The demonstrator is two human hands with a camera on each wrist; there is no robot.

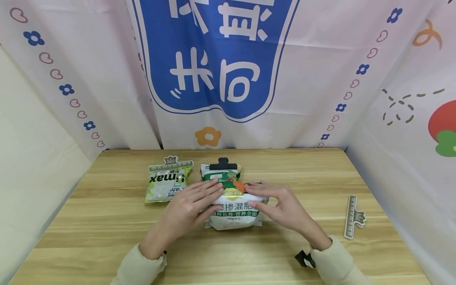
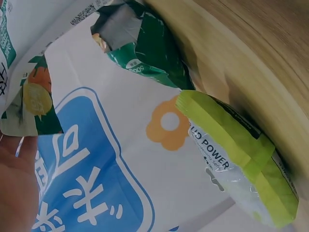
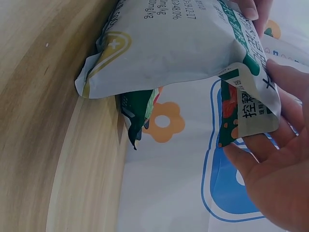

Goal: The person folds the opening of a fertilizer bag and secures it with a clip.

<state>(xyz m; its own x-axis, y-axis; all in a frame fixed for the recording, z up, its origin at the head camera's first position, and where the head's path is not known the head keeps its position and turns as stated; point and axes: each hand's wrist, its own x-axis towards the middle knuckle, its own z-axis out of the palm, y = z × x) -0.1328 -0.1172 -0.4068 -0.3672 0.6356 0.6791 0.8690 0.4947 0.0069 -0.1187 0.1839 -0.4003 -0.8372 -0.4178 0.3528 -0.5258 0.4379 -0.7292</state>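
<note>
A white and green fertilizer bag (image 1: pixel 235 217) with Chinese print stands near the middle of the table. My left hand (image 1: pixel 192 202) holds the left side of its top edge, and my right hand (image 1: pixel 285 202) holds the right side. In the right wrist view the bag's top flap is bent over, with the right thumb on the near face and the other fingers (image 3: pixel 258 145) behind the flap. Only part of the left hand (image 2: pixel 17 188) shows in the left wrist view, beneath the flap's edge.
Behind stands a green and white bag (image 1: pixel 220 174) with a black clip (image 1: pixel 223 164). To its left lies a lime-green bag (image 1: pixel 165 186) topped by a silver ruler-like clip (image 1: pixel 171 163). A similar loose clip (image 1: pixel 352 217) lies at the right. Printed cloth (image 1: pixel 303 99) hangs behind the table.
</note>
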